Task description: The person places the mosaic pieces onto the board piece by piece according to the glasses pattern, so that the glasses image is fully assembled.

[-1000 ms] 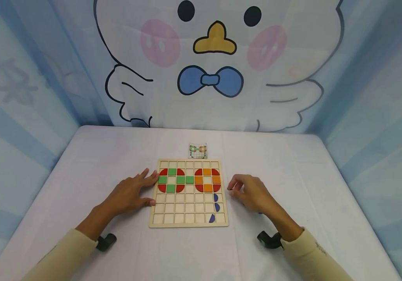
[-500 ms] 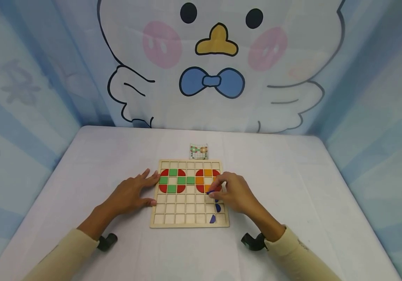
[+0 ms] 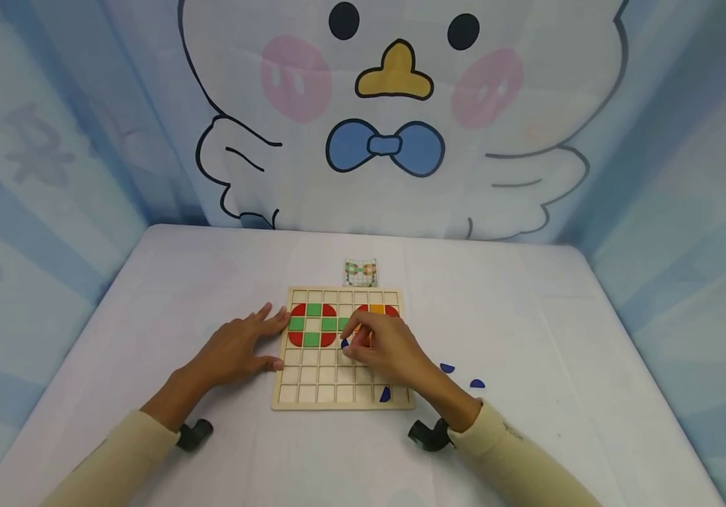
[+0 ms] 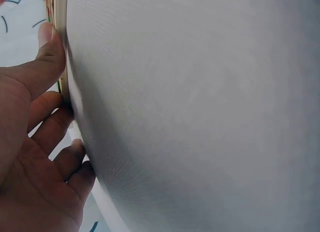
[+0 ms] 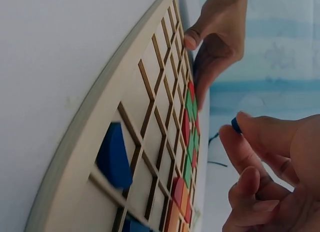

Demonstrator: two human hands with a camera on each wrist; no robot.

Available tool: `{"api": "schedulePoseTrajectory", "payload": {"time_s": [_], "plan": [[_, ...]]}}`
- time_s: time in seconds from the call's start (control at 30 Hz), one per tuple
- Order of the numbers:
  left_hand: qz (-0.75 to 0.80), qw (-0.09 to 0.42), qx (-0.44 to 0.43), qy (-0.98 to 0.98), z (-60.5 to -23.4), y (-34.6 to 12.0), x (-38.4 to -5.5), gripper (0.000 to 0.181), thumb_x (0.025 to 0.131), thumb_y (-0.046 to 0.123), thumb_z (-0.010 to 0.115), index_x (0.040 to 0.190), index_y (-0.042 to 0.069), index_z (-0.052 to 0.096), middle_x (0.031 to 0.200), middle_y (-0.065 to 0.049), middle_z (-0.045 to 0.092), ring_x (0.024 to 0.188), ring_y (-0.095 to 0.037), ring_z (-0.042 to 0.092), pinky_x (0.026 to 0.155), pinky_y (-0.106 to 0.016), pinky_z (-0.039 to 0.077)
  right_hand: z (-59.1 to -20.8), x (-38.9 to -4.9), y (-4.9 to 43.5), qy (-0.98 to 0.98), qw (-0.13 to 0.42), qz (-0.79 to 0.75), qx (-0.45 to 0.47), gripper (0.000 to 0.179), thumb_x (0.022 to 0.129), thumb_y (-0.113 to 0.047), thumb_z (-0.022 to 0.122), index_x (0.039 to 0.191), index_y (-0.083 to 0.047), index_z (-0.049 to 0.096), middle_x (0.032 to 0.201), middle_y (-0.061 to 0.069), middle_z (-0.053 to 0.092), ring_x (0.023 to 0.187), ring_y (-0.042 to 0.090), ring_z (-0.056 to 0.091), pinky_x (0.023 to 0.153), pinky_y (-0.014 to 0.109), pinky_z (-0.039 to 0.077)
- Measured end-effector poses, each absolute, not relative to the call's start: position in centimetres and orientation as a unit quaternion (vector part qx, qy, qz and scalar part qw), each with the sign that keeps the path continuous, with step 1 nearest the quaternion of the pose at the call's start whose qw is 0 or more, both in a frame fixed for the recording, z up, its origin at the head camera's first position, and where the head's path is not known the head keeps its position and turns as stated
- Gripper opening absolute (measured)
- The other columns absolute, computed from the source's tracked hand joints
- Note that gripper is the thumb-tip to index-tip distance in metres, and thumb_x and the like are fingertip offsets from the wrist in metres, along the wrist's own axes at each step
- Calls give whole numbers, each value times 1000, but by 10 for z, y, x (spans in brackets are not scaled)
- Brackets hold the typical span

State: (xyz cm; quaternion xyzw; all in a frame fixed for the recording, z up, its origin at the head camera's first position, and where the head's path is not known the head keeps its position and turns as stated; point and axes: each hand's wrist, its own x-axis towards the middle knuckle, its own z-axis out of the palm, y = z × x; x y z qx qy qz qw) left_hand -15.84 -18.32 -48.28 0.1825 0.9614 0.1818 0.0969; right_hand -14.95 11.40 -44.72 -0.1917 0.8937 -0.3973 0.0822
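My right hand (image 3: 391, 352) is over the middle of the gridded wooden board (image 3: 305, 396), pinching a small blue half-round piece (image 5: 236, 125) between thumb and forefinger. In the right wrist view that piece is held above the board's surface. My left hand (image 3: 232, 352) rests along the board's left edge, thumb and fingers spread against the rim. Green squares (image 3: 329, 324) and red quarter-round pieces (image 3: 297, 339) form a ring at the upper left. Red and orange pieces (image 3: 377, 308) at the upper right are partly hidden by my right hand. A blue piece (image 3: 385, 394) lies in the bottom row.
Two loose blue half-round pieces (image 3: 447, 368) lie on the white table right of the board, near my right forearm. A small printed pattern card (image 3: 360, 272) touches or nearly touches the board's far edge. A curtain with a cartoon print hangs behind the table.
My right hand has moved left from the table beside the board to above its middle, carrying a blue piece. Loose blue pieces now show on the table. My left hand has stayed put.
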Motion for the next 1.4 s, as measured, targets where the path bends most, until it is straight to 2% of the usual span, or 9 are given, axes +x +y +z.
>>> {"api": "schedulePoseTrajectory", "payload": {"time_s": [0.23, 0.47, 0.7, 0.97, 1.4], "plan": [[184, 102, 185, 960, -483, -185, -161, 94, 88, 48, 84, 165, 19, 38, 170, -25, 33, 148, -58, 43, 116, -73, 40, -450, -157, 91, 889, 92, -400, -204, 13, 90, -18, 87, 94, -22, 75, 80, -11, 72, 65, 14, 52, 57, 23, 35], [193, 90, 198, 957, -483, -187, -161, 93, 87, 46, 85, 164, 17, 41, 169, -26, 34, 146, -60, 45, 114, -74, 41, -453, -165, 66, 886, 120, -395, -210, 14, 89, -18, 88, 89, -22, 75, 78, -9, 71, 72, 8, 63, 64, 24, 46], [197, 83, 203, 956, -484, -188, -161, 94, 85, 43, 88, 163, 16, 42, 168, -27, 37, 144, -60, 47, 112, -73, 43, -459, -170, 49, 890, 137, -380, -211, 11, 91, -21, 87, 90, -21, 76, 75, -8, 69, 71, 8, 63, 63, 23, 47], [204, 75, 212, 953, -486, -190, -162, 93, 86, 43, 88, 162, 14, 43, 167, -28, 38, 143, -60, 48, 111, -73, 44, -466, -172, 39, 890, 138, -374, -221, 13, 90, -17, 87, 90, -17, 74, 75, -9, 70, 70, 4, 64, 63, 22, 46], [202, 77, 206, 954, -485, -188, -161, 93, 86, 42, 88, 162, 14, 43, 167, -28, 37, 143, -61, 47, 111, -74, 43, -468, -175, 33, 910, 138, -329, -210, 10, 89, -17, 88, 90, -20, 78, 76, -10, 69, 70, 5, 62, 61, 23, 46]]}}
